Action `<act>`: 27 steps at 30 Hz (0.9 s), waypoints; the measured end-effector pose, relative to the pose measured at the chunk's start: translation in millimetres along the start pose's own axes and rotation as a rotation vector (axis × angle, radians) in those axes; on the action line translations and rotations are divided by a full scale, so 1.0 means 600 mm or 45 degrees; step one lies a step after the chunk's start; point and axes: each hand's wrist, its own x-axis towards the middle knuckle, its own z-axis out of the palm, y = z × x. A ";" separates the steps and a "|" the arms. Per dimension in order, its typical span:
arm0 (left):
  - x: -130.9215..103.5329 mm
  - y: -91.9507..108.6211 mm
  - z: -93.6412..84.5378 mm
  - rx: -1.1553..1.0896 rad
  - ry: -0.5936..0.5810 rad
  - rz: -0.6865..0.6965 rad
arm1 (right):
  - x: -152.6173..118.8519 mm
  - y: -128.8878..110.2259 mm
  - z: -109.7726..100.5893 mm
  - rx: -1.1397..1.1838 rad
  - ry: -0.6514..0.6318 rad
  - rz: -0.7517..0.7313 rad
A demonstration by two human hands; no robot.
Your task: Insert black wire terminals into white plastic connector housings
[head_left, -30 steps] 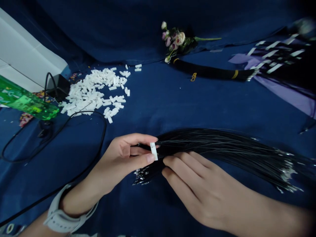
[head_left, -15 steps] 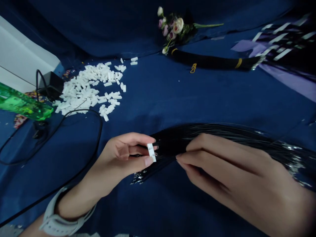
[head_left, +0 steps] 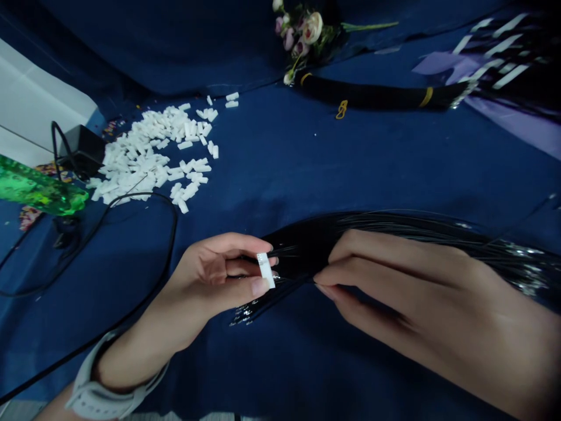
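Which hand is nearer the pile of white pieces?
Left. The left hand is below and to the right of the pile of white pieces; the right hand is farther right, by the black wires.

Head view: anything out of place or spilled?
The flower bunch looks odd lying beside the banded black wire bundle. A yellow rubber band lies loose nearby. White connectors strewn on the blue cloth could be spilled or just laid out; can't tell.
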 end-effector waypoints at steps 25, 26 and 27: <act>-0.005 0.010 0.007 0.022 0.046 -0.096 | -0.006 0.003 -0.003 -0.022 0.021 -0.023; -0.005 0.009 0.007 0.022 0.047 -0.092 | -0.007 0.003 -0.003 -0.016 0.015 -0.023; -0.005 0.009 0.007 0.022 0.048 -0.085 | -0.008 0.003 -0.003 -0.008 0.007 -0.023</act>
